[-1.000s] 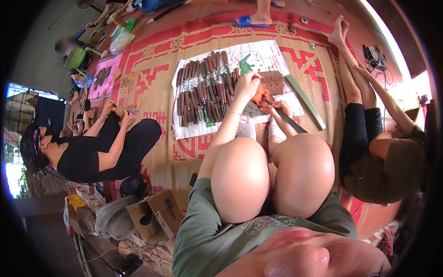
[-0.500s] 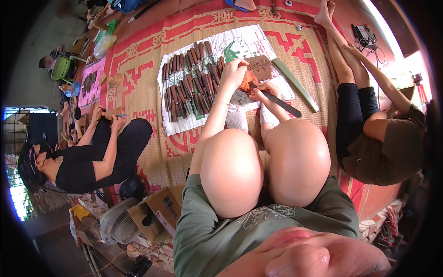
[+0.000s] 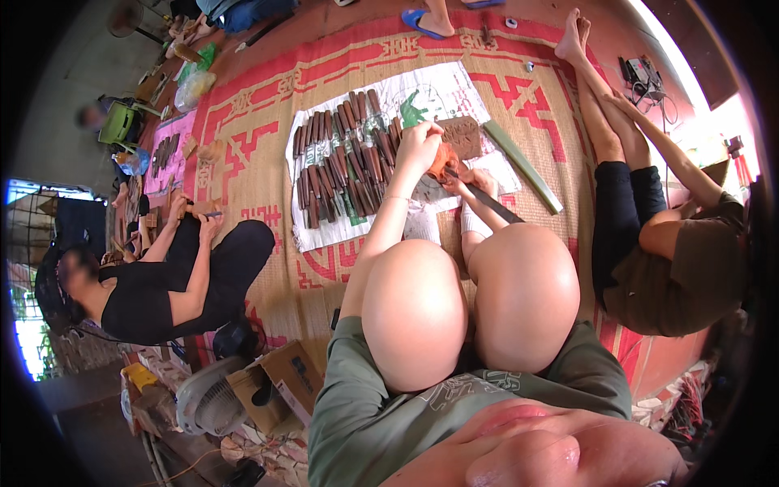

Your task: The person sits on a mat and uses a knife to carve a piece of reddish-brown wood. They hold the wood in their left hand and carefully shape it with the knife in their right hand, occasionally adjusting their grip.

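Observation:
My left hand [image 3: 420, 148] is closed on the upper side of a small orange-brown wooden piece [image 3: 441, 161], whose carved shape is partly hidden by fingers. On its other side, my right hand [image 3: 477, 183] grips a long, dark, flat tool [image 3: 499, 204], with the tool's near end against the wood and its far end reaching my right knee. Just beyond lies a brown carved wooden block [image 3: 461, 138]. To the left, several wood-handled carving tools [image 3: 334, 154] lie in rows on a white printed sheet [image 3: 312, 238].
A green flat bar [image 3: 523, 168] lies right of the sheet on a red-patterned mat [image 3: 260, 178]. One person [image 3: 154, 284] works at left; another [image 3: 673, 268] sits at right. A fan [image 3: 213, 399] and cardboard box [image 3: 276, 381] stand behind at left. A blue slipper [image 3: 422, 24] shows far ahead.
The view has tipped slightly, so the mat and sheet sit lower. Both hands keep their hold on the wood and tool, whose far end now meets my knee. More of the slippered foot shows.

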Tool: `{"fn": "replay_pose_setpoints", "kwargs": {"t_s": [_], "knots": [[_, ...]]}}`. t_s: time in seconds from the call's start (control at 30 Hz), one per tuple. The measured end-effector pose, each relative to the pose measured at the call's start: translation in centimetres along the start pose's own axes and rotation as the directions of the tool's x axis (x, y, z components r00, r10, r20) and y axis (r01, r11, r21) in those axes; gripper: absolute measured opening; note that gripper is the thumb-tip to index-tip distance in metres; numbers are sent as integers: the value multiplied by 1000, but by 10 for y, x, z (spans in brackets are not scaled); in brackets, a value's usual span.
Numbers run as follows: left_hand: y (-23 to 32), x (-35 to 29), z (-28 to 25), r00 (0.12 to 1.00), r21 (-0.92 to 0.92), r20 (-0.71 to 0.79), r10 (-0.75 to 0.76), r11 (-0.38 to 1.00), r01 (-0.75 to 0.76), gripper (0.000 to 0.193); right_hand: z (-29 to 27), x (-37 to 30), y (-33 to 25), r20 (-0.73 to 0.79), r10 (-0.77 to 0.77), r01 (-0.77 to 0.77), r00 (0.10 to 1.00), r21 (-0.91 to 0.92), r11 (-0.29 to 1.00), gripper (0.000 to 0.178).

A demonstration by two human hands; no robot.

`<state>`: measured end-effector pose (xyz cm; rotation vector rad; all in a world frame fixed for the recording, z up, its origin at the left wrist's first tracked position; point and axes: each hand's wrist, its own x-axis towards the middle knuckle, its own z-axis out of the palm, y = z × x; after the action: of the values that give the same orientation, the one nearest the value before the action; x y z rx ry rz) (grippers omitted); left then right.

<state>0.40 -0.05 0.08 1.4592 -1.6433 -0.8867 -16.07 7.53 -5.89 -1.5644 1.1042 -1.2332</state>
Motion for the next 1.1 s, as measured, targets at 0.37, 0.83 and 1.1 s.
{"fn": "replay_pose_setpoints", "kwargs": {"t_s": [0.37,0.83,1.1], "knots": [[3,-1,6,998,-6,-32,45,999,-46,20,-3,-5,7,-45,-125,121,991,-88,989,16],[2,2,9,998,-19,-31,56,998,-57,18,-2,-2,18,-72,115,-92,991,264,960,12],[1,-3,6,997,-17,-50,64,998,-65,19,-2,-10,12,-32,-36,38,999,55,998,10]]}}
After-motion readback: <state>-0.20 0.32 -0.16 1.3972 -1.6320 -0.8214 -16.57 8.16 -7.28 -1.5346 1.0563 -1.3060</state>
